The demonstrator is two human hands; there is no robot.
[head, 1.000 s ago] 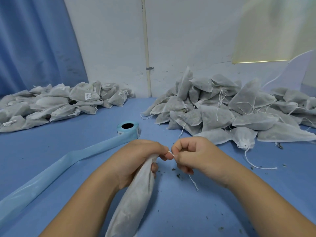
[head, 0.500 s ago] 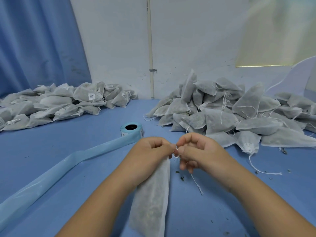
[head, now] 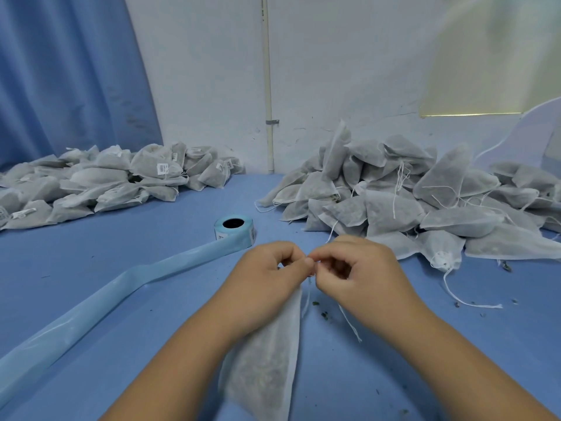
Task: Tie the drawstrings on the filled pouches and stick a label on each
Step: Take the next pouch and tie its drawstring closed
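Observation:
A filled grey mesh pouch (head: pixel 267 360) hangs lengthwise below my hands, over the blue table (head: pixel 394 360). My left hand (head: pixel 267 275) pinches the pouch's gathered neck and its white drawstring (head: pixel 349 323). My right hand (head: pixel 355 271) touches it fingertip to fingertip, pinching the same string, whose loose end trails down to the right. A blue label roll (head: pixel 234 227) stands just beyond my hands, its backing strip (head: pixel 100 305) running toward the near left edge.
A heap of untied pouches (head: pixel 409 202) with loose strings fills the right back of the table. A lower heap of labelled pouches (head: pixel 106 183) lies at the back left. Small dark crumbs (head: pixel 323 314) dot the table near my hands. A blue curtain (head: pixel 66 77) hangs at the left.
The pouch swung from slanting toward the near left to hanging straighter under my hands. My hands came together from a small gap until the fingertips touch at the string.

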